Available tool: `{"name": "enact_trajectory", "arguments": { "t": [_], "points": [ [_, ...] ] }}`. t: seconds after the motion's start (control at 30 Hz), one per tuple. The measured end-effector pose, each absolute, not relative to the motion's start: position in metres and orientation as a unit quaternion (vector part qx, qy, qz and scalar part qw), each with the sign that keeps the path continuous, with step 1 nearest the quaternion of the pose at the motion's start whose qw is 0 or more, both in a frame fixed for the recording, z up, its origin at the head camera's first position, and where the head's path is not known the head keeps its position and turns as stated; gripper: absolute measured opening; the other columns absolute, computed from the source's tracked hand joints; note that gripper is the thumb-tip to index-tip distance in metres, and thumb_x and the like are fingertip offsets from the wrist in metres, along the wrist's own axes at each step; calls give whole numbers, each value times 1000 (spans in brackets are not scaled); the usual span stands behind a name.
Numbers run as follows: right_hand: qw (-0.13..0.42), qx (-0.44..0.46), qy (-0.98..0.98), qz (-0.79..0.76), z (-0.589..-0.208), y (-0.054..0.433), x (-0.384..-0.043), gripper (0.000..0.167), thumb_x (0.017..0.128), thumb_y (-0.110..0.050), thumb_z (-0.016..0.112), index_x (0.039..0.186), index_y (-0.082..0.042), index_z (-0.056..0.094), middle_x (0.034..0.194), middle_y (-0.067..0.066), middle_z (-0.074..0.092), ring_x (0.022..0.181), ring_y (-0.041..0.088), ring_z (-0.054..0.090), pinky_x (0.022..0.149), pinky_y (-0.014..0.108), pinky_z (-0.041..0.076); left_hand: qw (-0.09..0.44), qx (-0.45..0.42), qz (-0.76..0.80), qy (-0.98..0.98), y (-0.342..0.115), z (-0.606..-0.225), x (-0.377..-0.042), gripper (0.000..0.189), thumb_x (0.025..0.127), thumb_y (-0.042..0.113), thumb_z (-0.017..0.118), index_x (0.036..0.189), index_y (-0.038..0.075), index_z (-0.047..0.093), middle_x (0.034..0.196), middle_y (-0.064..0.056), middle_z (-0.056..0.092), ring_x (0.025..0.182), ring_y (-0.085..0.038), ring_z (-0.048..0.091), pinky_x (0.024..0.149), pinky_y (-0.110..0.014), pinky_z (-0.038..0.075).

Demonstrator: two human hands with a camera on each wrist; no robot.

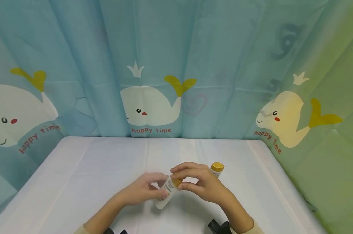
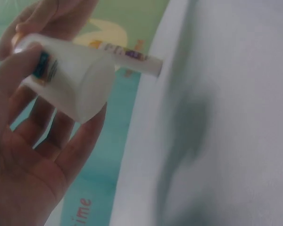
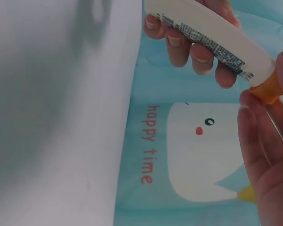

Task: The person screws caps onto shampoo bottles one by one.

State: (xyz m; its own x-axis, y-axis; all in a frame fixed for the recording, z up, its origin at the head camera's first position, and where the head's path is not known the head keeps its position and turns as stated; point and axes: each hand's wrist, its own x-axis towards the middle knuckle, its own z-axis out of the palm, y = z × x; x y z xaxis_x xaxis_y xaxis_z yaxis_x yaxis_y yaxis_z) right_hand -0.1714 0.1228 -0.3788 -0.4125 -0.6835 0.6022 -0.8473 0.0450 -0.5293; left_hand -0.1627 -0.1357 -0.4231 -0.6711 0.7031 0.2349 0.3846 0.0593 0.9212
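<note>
My left hand (image 1: 144,189) grips a white bottle (image 1: 164,197) by its body, thumb on one side and fingers on the other. The bottle leans with its orange-gold cap (image 3: 268,89) up toward the right. My right hand (image 1: 201,182) pinches that cap between thumb and fingers. In the right wrist view, small dark print runs along the bottle's side. The left wrist view shows the bottle's pale base (image 2: 95,89) facing the camera, its cap end mostly hidden by fingers.
A second white bottle with a gold cap (image 1: 217,167) stands on the white table (image 1: 106,162) just behind my right hand, partly hidden by it. A blue-green curtain (image 1: 223,65) with printed whales hangs along the table's back and right side.
</note>
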Motion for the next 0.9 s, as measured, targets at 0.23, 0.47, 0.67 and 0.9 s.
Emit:
{"name": "enact_trajectory", "arguments": {
  "t": [0.23,0.47,0.67,0.9],
  "points": [
    [133,523,-722,434,-382,121,-174,34,79,-5,80,110,-15,71,111,2,68,104,16,66,81,28,57,72,378,547,744,-129,-420,-159,29,94,15,69,122,19,67,98,2,67,86,-10,60,72,-34,59],
    [166,506,-712,458,-379,117,-177,38,75,3,80,110,-10,69,108,7,67,98,17,64,74,32,56,38,348,513,784,-126,-407,-159,25,96,25,67,121,23,68,99,6,67,83,-11,61,75,-32,57],
    [174,476,-715,481,-361,118,-179,35,79,1,79,111,-11,70,107,4,68,102,17,64,78,28,56,30,343,497,797,-122,-385,-166,28,96,28,67,124,22,68,99,7,67,85,-14,60,76,-33,57],
    [197,457,-725,476,-346,124,-180,31,83,-1,77,111,-9,70,109,4,69,100,16,65,76,28,57,9,360,480,800,-113,-365,-176,29,95,27,69,123,19,67,102,8,67,85,-12,61,76,-33,57]
  ]
}}
